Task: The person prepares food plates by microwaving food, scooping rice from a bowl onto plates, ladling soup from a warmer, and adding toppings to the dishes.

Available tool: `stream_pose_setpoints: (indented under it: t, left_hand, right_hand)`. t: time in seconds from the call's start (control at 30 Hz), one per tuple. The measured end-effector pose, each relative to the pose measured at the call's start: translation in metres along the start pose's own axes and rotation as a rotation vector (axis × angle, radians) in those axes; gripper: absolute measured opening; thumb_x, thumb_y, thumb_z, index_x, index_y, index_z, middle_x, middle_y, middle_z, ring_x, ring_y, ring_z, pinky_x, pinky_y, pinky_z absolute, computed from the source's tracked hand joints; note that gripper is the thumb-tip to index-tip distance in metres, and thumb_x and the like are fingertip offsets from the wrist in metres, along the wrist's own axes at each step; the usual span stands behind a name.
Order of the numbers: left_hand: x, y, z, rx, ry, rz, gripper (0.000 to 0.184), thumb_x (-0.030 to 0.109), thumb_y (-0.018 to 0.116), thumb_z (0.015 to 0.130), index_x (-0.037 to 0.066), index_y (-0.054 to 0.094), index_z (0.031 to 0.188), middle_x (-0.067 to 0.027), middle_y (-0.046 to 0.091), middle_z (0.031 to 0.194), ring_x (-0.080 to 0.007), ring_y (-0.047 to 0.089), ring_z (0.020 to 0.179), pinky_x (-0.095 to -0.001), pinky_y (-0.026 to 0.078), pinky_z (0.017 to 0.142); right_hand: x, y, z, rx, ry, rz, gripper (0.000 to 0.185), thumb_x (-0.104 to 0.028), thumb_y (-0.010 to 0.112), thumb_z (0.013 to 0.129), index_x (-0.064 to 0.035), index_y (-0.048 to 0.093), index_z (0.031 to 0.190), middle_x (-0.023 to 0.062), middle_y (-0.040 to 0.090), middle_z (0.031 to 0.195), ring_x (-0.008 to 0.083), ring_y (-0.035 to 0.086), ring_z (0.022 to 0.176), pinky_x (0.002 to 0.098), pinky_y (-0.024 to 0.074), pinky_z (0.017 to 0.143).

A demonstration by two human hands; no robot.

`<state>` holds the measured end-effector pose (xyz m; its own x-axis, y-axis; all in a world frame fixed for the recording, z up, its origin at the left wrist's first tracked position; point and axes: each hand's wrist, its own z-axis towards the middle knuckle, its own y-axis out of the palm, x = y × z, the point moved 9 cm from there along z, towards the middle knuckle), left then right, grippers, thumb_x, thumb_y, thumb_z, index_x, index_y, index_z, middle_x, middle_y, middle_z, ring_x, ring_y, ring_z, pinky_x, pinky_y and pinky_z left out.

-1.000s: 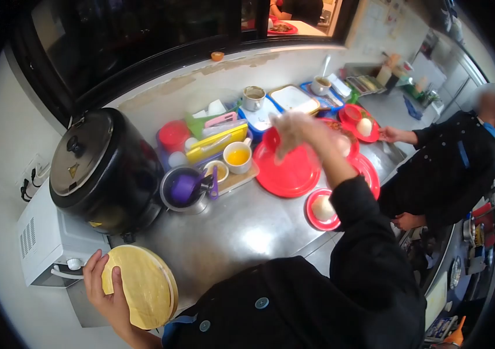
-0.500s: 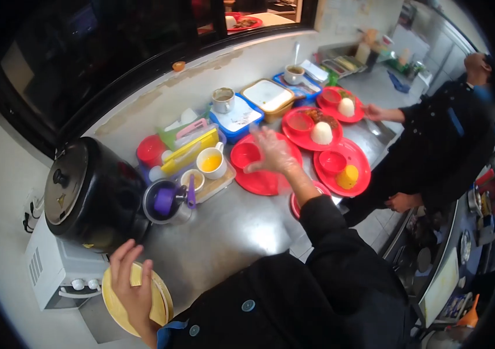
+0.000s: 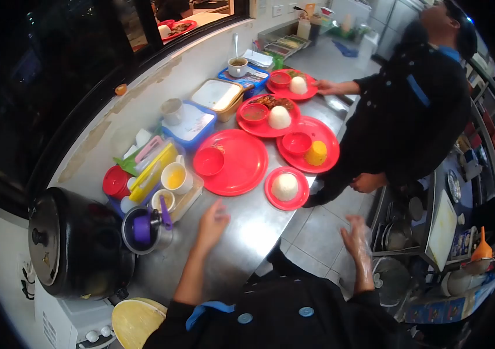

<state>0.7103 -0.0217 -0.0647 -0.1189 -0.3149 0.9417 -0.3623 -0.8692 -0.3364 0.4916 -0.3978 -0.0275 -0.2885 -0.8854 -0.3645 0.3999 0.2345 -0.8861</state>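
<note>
My left hand (image 3: 212, 225) is over the steel table, empty, its fingers apart and slightly blurred, below a large red plate (image 3: 244, 168) with a small red bowl (image 3: 209, 161). My right hand (image 3: 356, 241), in a clear plastic glove, hangs past the table edge over the floor, fingers apart and holding nothing. Nearest to both is a small red plate (image 3: 270, 192) with a white rice mound (image 3: 286, 187). Behind it, another red plate (image 3: 330, 132) bears a bowl and a yellow mound (image 3: 316, 153). Farther back, two red plates hold white rice, bowls and food.
A black cooker (image 3: 79, 244) stands at the left, beside a steel pot (image 3: 163, 240) with purple utensils. A yellow round item (image 3: 137, 326) is at bottom left. Cups and lidded tubs line the wall. A co-worker (image 3: 410, 110) stands at the right, one hand at the farthest plate.
My left hand has left the yellow round item and moved over the table. My right hand has drawn back from the large red plate to the right. The view has shifted.
</note>
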Motion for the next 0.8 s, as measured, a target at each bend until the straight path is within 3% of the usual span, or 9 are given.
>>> stream_pose_setpoints:
  t: [0.13,0.2,0.3,0.43,0.5,0.57,0.63,0.77,0.8]
  left_hand:
    - [-0.038,0.026,0.07,0.036,-0.253,-0.353,0.046,0.011,0.058,0.084,-0.007,0.039,0.122,-0.0141,0.054,0.108,-0.0214,0.06,0.088,-0.0292,0.051,0.073]
    - [-0.048,0.033,0.083,0.178,-0.447,-0.81,0.034,0.013,0.055,0.085,-0.006,0.045,0.111,-0.0161,0.053,0.109,-0.0285,0.058,0.096,-0.0374,0.05,0.078]
    - [-0.056,0.039,0.105,0.191,-0.356,-0.936,0.026,0.014,0.053,0.086,-0.004,0.047,0.104,-0.0179,0.052,0.111,-0.0337,0.055,0.101,-0.0445,0.048,0.083]
    - [-0.07,0.042,0.099,0.192,-0.408,-0.932,0.026,0.014,0.052,0.086,-0.002,0.047,0.106,-0.0179,0.052,0.114,-0.0329,0.053,0.105,-0.0434,0.046,0.087]
    - [-0.063,0.052,0.086,0.216,-0.415,-0.94,0.03,0.014,0.052,0.086,0.0,0.045,0.111,-0.0165,0.053,0.112,-0.0287,0.055,0.101,-0.04,0.047,0.084]
    - [0.006,0.088,0.056,0.298,-0.373,-0.834,0.035,0.015,0.053,0.086,0.002,0.043,0.117,-0.0143,0.054,0.11,-0.0229,0.057,0.094,-0.0357,0.048,0.081]
    - [0.076,0.17,0.035,0.011,-0.238,-0.797,0.039,0.018,0.055,0.086,0.003,0.044,0.121,-0.0116,0.056,0.106,-0.0188,0.056,0.09,-0.0301,0.047,0.074]
    - [0.203,0.39,-0.063,-1.086,-0.171,-0.512,0.044,0.023,0.055,0.087,0.005,0.043,0.125,-0.0112,0.059,0.103,-0.019,0.058,0.088,-0.0299,0.047,0.078]
    - [0.222,0.421,-0.074,-1.138,-0.163,-0.511,0.044,0.023,0.055,0.087,0.005,0.043,0.125,-0.0112,0.059,0.103,-0.019,0.058,0.088,-0.0299,0.047,0.078]
  right_hand:
    - [0.021,-0.012,-0.085,-0.073,0.198,0.005,0.038,-0.013,0.07,0.067,-0.0078,0.056,0.103,0.0195,0.053,0.103,0.0373,0.055,0.092,0.0424,0.0453,0.078]
    - [0.036,-0.008,-0.115,-0.122,0.296,0.056,0.039,-0.013,0.069,0.068,-0.0075,0.056,0.104,0.0201,0.052,0.106,0.0374,0.053,0.097,0.0423,0.0442,0.082]
    - [0.062,-0.002,-0.141,-0.108,0.406,0.109,0.039,-0.013,0.069,0.068,-0.0075,0.057,0.105,0.0212,0.05,0.111,0.038,0.05,0.102,0.0429,0.0422,0.087]
    - [0.099,0.011,-0.141,-0.1,0.39,0.093,0.039,-0.017,0.069,0.069,-0.008,0.057,0.105,0.0213,0.049,0.113,0.0379,0.049,0.104,0.0427,0.0416,0.088]
    - [0.118,0.0,-0.133,-0.111,0.455,0.043,0.039,-0.021,0.068,0.07,-0.009,0.058,0.106,0.0195,0.051,0.113,0.0364,0.051,0.103,0.0416,0.0423,0.087]
    - [0.147,0.004,-0.132,-0.171,0.492,0.102,0.039,-0.023,0.067,0.071,-0.0096,0.058,0.106,0.0182,0.051,0.113,0.035,0.053,0.102,0.0408,0.0428,0.087]
    - [0.186,0.004,-0.142,-0.178,0.527,0.102,0.039,-0.024,0.067,0.071,-0.0097,0.058,0.106,0.0185,0.051,0.113,0.0348,0.052,0.102,0.0407,0.0426,0.087]
    - [0.253,-0.028,-0.162,-0.209,0.641,0.133,0.041,-0.027,0.064,0.075,-0.0089,0.056,0.112,0.02,0.053,0.111,0.0356,0.05,0.105,0.0415,0.0391,0.092]
    - [0.261,-0.046,-0.159,-0.233,0.618,0.119,0.041,-0.028,0.06,0.078,-0.0072,0.055,0.113,0.0221,0.054,0.11,0.0364,0.05,0.106,0.0426,0.0384,0.093]
